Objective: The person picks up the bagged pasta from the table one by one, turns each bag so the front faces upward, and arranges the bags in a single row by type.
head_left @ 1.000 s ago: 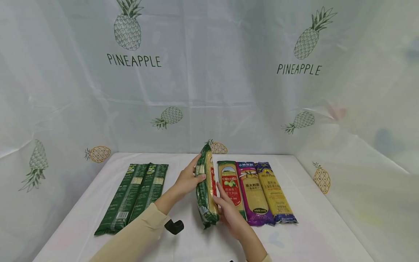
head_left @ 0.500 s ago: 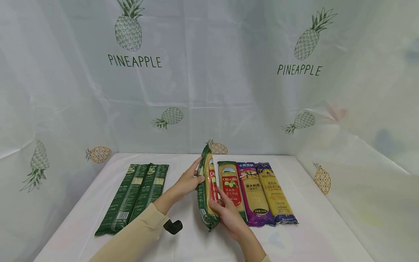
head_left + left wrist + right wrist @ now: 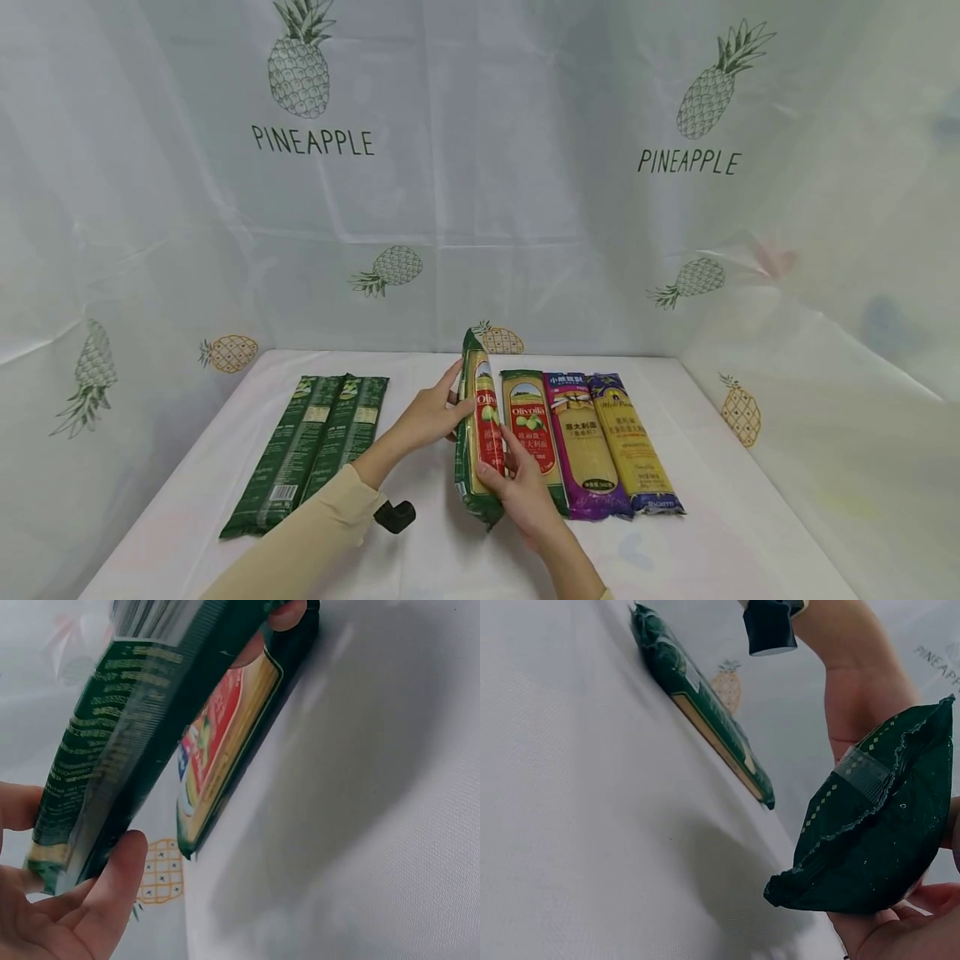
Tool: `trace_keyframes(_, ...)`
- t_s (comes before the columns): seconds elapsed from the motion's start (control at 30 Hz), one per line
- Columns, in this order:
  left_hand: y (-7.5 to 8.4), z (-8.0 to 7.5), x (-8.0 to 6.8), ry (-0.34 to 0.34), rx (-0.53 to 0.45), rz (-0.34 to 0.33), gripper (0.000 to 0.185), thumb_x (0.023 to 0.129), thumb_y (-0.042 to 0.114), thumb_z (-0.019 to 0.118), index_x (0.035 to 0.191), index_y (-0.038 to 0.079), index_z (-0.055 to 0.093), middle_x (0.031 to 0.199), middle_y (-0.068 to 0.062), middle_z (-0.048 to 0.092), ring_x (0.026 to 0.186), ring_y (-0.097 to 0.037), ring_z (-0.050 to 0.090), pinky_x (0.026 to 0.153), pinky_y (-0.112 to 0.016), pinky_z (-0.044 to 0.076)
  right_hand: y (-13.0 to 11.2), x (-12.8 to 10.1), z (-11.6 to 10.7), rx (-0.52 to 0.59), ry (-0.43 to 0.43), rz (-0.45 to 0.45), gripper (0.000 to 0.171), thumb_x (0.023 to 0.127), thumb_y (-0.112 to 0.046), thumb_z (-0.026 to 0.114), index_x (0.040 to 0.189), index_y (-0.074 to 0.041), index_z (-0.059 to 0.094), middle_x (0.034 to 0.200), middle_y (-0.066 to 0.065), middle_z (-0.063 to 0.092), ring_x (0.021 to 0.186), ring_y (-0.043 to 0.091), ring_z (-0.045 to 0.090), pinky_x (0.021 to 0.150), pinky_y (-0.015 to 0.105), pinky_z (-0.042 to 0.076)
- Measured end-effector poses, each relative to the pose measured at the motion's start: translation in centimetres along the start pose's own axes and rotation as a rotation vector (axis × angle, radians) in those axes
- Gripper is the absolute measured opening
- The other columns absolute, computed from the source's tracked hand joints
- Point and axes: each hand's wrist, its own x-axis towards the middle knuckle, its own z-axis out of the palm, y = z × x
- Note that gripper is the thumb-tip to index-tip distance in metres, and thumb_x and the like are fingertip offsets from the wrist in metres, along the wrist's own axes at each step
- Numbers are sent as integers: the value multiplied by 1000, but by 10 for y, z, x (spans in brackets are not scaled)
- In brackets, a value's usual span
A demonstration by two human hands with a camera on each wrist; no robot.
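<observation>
Centre of head frame: long green plastic Olivolla spaghetti packet (image 3: pixel 478 433) tilted on edge above white table (image 3: pixel 712 533). Left hand (image 3: pixel 429 414) grasps its upper part, right hand (image 3: pixel 517 487) its lower end.

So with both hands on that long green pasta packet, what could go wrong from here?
The long green pasta packet stands on its edge between the left hand and the right hand, so it might tip onto the matching green packet lying flat beside it and nudge the row out of line. A tight squeeze could also snap the brittle strands inside.
</observation>
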Motion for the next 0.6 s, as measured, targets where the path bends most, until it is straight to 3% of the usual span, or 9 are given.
trace_keyframes(0.13, 2, 0, -1, 30, 67, 32, 91, 107, 41, 65, 173, 25, 4, 107, -12, 73, 62, -17, 71, 62, -38, 59, 1, 1, 3, -34, 22, -21, 89, 102, -24, 75, 170, -8, 21, 140, 21, 60, 109, 20, 68, 92, 37, 60)
trace_keyframes(0.33, 3, -1, -1, 54, 136, 83, 93, 106, 36, 67, 173, 34, 2, 99, -13, 74, 64, -16, 69, 59, -36, 55, -1, 2, 6, -73, 50, -44, 88, 100, -22, 77, 170, -10, 24, 129, 18, 62, 102, 20, 69, 86, 38, 62)
trace_keyframes(0.43, 0, -1, 0, 47, 108, 77, 93, 106, 33, 67, 172, 37, 2, 101, -14, 75, 66, -17, 70, 61, -38, 56, -4, 1, 7, -90, 64, -46, 89, 99, -22, 79, 169, -10, 26, 121, 16, 61, 98, 20, 68, 83, 37, 62)
trace_keyframes(0.6, -4, 1, 2, 39, -15, 22, 90, 107, 26, 66, 171, 42, 4, 123, -21, 73, 78, -19, 75, 74, -41, 60, -6, 1, 8, -110, 74, -41, 90, 97, -24, 82, 168, -10, 29, 114, 15, 61, 95, 20, 66, 80, 35, 61)
